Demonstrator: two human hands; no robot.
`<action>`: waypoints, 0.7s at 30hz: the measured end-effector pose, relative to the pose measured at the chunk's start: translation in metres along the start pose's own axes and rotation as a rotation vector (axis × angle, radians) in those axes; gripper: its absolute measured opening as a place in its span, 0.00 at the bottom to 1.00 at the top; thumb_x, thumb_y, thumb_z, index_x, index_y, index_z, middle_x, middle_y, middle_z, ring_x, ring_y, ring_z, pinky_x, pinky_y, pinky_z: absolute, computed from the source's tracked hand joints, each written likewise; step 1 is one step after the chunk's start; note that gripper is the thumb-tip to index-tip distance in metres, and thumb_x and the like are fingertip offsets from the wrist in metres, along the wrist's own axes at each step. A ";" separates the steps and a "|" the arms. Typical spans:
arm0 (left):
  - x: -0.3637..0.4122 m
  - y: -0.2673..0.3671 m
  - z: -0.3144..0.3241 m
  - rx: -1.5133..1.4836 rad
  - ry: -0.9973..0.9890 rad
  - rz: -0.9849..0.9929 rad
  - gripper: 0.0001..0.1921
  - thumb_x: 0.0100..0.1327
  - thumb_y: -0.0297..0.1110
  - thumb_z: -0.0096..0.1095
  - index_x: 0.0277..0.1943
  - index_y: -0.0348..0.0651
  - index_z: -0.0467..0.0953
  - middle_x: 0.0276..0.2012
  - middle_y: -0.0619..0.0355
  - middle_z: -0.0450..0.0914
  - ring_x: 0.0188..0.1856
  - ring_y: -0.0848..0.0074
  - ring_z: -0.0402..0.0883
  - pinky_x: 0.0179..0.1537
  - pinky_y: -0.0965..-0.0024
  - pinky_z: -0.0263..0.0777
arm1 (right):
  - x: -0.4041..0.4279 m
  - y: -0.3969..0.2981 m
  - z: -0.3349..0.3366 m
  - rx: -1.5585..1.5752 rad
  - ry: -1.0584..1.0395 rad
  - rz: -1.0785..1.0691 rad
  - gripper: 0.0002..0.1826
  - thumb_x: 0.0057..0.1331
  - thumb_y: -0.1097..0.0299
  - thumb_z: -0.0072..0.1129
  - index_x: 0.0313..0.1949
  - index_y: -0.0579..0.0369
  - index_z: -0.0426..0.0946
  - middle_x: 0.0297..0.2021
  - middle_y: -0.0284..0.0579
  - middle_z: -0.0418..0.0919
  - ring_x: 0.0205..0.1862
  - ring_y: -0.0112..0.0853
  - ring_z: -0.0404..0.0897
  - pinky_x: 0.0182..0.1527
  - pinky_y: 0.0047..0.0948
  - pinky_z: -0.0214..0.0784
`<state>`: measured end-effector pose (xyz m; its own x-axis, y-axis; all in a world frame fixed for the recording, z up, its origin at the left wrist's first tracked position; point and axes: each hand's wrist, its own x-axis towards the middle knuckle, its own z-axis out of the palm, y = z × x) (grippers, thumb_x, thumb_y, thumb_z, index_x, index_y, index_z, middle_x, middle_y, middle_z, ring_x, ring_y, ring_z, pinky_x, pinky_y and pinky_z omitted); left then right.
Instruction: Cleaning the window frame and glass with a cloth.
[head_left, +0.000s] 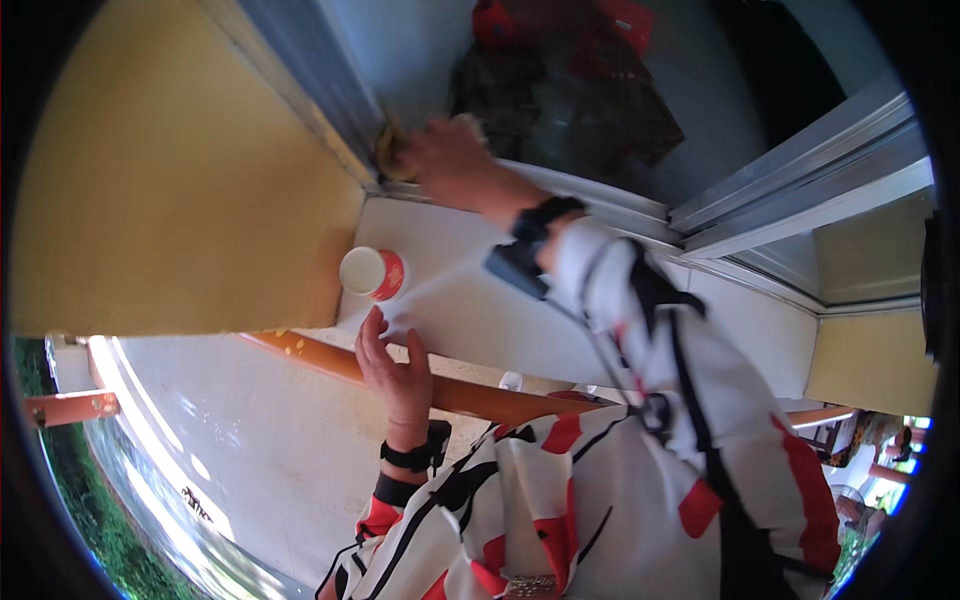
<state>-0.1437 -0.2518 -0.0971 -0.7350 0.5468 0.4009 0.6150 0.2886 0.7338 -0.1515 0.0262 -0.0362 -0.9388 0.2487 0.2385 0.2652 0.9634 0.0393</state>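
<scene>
My right hand (444, 160) reaches to the lower left corner of the window frame. Its fingers are blurred and curled by a yellowish-brown object (391, 152), perhaps a sponge or cloth; a pale bit shows above the knuckles. Whether the hand grips these cannot be told. On the white window sill (465, 300) stands a red and white paper cup (390, 274), upright near the yellow wall. My left hand (394, 367) is just in front of the cup, fingers apart, holding nothing. Both wrists wear black bands with small dark devices.
A yellow wall (187, 180) borders the sill at left. Dark window glass (570, 112) with reflections stands behind it, in a metal frame (795, 172). An orange-brown rail (480, 396) runs along the sill's front. A cable hangs by my right sleeve. At far right a person (855, 511) is partly visible.
</scene>
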 end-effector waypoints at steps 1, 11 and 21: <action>0.002 0.000 0.001 0.012 -0.033 -0.019 0.28 0.58 0.22 0.64 0.63 0.35 0.67 0.51 0.49 0.75 0.49 0.61 0.75 0.46 0.63 0.73 | 0.001 -0.005 0.012 -0.011 -0.007 0.016 0.20 0.56 0.71 0.57 0.50 0.48 0.78 0.47 0.43 0.75 0.54 0.41 0.71 0.52 0.47 0.66; -0.001 -0.011 -0.006 0.036 -0.072 -0.023 0.22 0.60 0.21 0.57 0.59 0.35 0.70 0.49 0.49 0.76 0.47 0.62 0.75 0.48 0.62 0.72 | -0.118 0.032 0.002 0.138 0.045 0.258 0.22 0.61 0.71 0.52 0.56 0.43 0.76 0.58 0.42 0.70 0.63 0.41 0.65 0.64 0.47 0.54; -0.001 -0.013 -0.001 0.061 -0.075 0.066 0.23 0.58 0.22 0.59 0.58 0.36 0.71 0.48 0.49 0.76 0.46 0.61 0.76 0.48 0.61 0.71 | -0.242 0.066 -0.051 -0.286 -0.141 0.468 0.24 0.57 0.73 0.57 0.56 0.47 0.75 0.50 0.45 0.74 0.52 0.43 0.72 0.54 0.45 0.67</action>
<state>-0.1510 -0.2571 -0.1059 -0.6704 0.6228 0.4034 0.6792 0.2960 0.6717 0.1049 0.0243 -0.0415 -0.7218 0.6727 0.1629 0.6909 0.6864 0.2269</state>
